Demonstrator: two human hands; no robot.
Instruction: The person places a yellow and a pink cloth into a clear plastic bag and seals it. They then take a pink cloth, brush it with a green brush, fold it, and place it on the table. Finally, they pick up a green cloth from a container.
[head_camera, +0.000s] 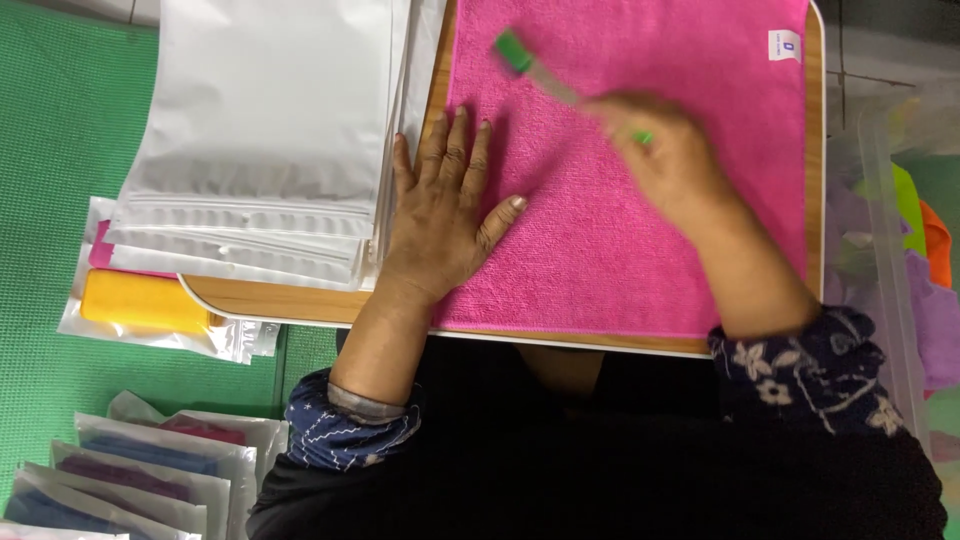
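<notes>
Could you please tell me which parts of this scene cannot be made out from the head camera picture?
- Green-tipped tool in the right hand: motion-blurred, so its kind is unclear; the hand hides its lower end.
- Pink cloth: partly covered by the left hand; top cut off by the frame edge.
- White pouches: cut off by the top edge.
- Clear bin: its coloured contents are blurred and cut off at the right edge.

Soft, even light falls from overhead; the pink cloth (620, 200) glows bright without glare. Beside it the right hand (665, 150) and its green-tipped tool (530, 65) smear with motion blur; the left hand (440, 210) casts faint shadow.
</notes>
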